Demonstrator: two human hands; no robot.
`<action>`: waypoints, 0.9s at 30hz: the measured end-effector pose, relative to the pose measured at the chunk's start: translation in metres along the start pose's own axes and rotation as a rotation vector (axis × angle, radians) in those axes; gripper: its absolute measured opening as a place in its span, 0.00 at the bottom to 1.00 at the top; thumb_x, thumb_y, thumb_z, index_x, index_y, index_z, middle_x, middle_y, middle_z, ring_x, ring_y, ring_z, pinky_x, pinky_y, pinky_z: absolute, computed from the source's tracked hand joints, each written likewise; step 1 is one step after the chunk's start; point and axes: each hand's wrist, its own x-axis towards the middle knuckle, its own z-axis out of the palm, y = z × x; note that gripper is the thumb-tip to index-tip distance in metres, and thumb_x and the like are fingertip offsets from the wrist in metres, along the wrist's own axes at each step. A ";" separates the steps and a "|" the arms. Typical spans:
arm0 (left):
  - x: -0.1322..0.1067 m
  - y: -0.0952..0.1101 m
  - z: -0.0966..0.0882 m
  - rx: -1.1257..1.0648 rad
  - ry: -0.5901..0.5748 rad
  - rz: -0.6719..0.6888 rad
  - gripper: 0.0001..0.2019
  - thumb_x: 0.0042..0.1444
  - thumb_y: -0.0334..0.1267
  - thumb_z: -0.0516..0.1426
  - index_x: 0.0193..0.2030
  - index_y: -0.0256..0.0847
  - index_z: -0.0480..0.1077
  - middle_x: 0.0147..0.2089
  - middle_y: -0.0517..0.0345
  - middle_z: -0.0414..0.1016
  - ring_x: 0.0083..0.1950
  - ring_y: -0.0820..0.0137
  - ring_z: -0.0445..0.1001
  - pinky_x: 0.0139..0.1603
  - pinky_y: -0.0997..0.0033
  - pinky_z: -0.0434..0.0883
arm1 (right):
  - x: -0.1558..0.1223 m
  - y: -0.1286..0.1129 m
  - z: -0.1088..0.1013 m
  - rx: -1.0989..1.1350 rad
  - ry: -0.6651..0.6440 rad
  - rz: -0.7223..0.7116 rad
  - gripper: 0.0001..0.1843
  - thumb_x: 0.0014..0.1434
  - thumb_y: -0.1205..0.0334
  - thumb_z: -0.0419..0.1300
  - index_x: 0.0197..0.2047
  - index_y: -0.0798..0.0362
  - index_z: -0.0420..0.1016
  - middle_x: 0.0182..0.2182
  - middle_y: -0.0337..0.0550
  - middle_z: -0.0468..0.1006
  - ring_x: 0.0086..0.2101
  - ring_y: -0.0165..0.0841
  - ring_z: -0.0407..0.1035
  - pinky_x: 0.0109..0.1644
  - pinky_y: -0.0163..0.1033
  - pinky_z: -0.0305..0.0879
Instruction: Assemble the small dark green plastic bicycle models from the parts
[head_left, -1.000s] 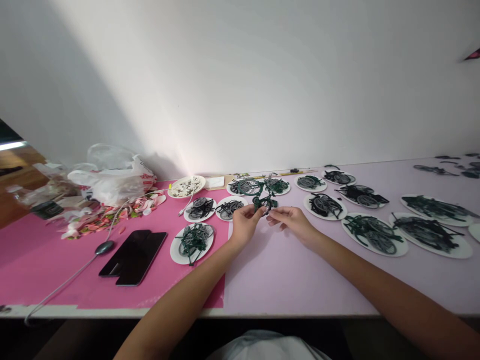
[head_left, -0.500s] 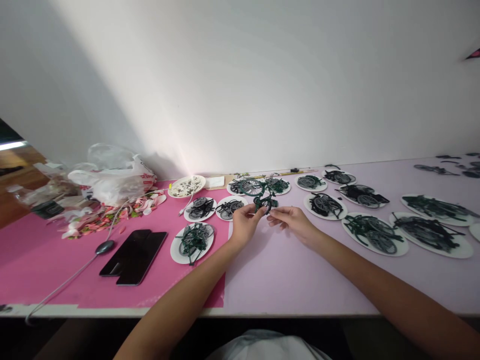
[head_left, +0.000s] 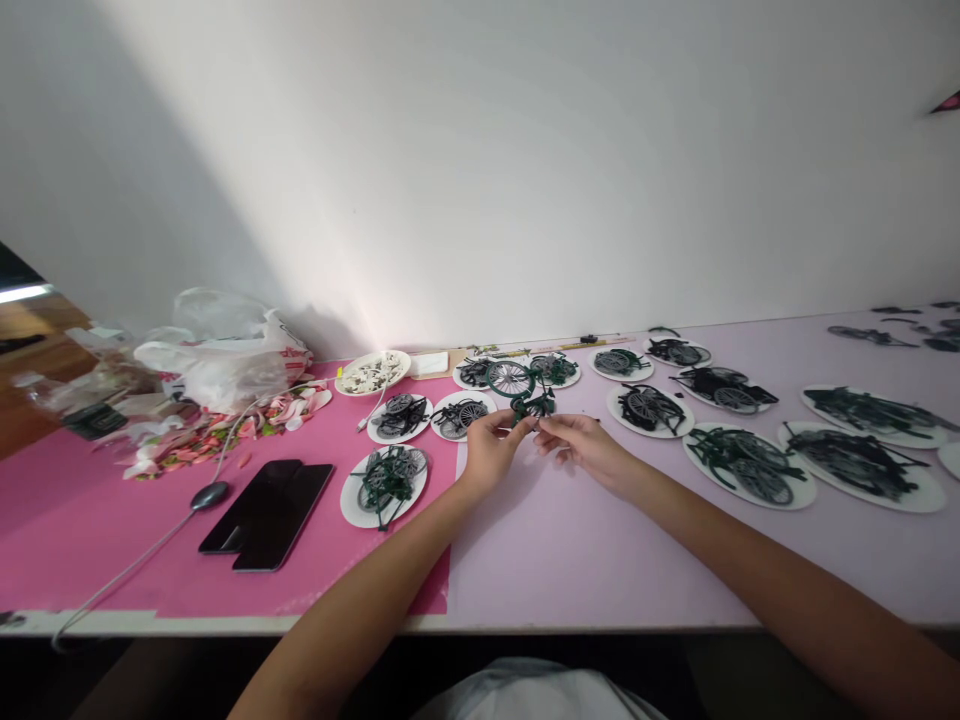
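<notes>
A small dark green toy bicycle (head_left: pixel 511 379) is held up above the table, with one spoked wheel pointing away from me. My left hand (head_left: pixel 491 448) pinches its near end between thumb and fingers. On the other side my right hand (head_left: pixel 581 445) has thumb and fingertips closed on the same near end, close to the left thumb. The exact parts under the fingertips are hidden. Just beyond the bicycle is a white plate (head_left: pixel 571 378) with green bicycle parts on it. Left of my hands, another plate (head_left: pixel 448 431) bears black wheels and frames.
More plates of bicycle parts (head_left: pixel 750 468) stand at right. At left are a plate (head_left: pixel 351 507) of green parts, a bowl (head_left: pixel 373 374) of small pale pieces, two dark phones (head_left: pixel 270 515), a cable with a grey oval piece (head_left: pixel 210 495), petals (head_left: pixel 191 440) and plastic bags (head_left: pixel 225 355).
The toy bicycle has tilted and turned slightly, its far wheel shifting a little right and showing rounder. Both hands stay nearly in place, with fingertips still together on it.
</notes>
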 end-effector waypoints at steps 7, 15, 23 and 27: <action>0.000 -0.005 0.001 -0.032 -0.018 -0.022 0.21 0.55 0.55 0.65 0.26 0.37 0.76 0.24 0.59 0.71 0.29 0.70 0.67 0.31 0.71 0.62 | -0.001 -0.001 0.002 0.030 0.007 -0.004 0.20 0.52 0.44 0.73 0.38 0.53 0.85 0.32 0.46 0.83 0.30 0.32 0.75 0.28 0.34 0.63; -0.001 -0.003 0.001 -0.027 -0.016 -0.030 0.23 0.55 0.56 0.65 0.22 0.38 0.70 0.21 0.62 0.64 0.27 0.73 0.62 0.29 0.72 0.58 | 0.000 -0.002 0.002 0.034 -0.001 -0.009 0.21 0.51 0.43 0.74 0.36 0.53 0.84 0.30 0.44 0.80 0.29 0.31 0.73 0.27 0.33 0.61; -0.001 -0.006 0.002 -0.032 -0.016 -0.043 0.23 0.54 0.56 0.65 0.23 0.38 0.72 0.23 0.59 0.69 0.28 0.71 0.65 0.30 0.71 0.60 | 0.002 0.003 0.000 0.007 -0.017 -0.026 0.22 0.52 0.42 0.73 0.37 0.54 0.83 0.30 0.45 0.80 0.30 0.31 0.73 0.26 0.33 0.61; -0.001 -0.007 0.002 -0.016 -0.021 -0.042 0.23 0.54 0.57 0.65 0.23 0.37 0.72 0.23 0.59 0.68 0.28 0.71 0.65 0.30 0.72 0.60 | 0.003 0.005 0.000 -0.039 0.007 -0.039 0.24 0.50 0.40 0.73 0.35 0.54 0.81 0.28 0.44 0.79 0.28 0.31 0.73 0.25 0.33 0.61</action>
